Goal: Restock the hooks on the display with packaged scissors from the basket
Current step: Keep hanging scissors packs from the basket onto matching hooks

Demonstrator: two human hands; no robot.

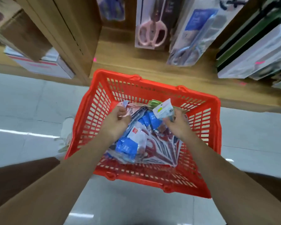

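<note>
An orange basket (94, 114) stands on the floor before the wooden display and holds several packaged scissors (159, 146) in a loose pile. My left hand (118, 120) reaches into the basket's far left and grips a pink-and-white pack (128, 108). My right hand (177, 125) is at the far right of the pile and holds a white-carded pack (163, 108) tilted upward. On the display above hang pink scissors (152, 32) and a blue-carded scissors pack (193, 38). The hooks themselves lie out of frame.
The wooden base ledge (136, 59) of the display runs just behind the basket. Boxes (39, 62) sit on a lower shelf at the left, and stacked packaged goods (258, 52) crowd the right. Pale tiled floor (31, 103) surrounds the basket. A shoe (66, 135) shows left of it.
</note>
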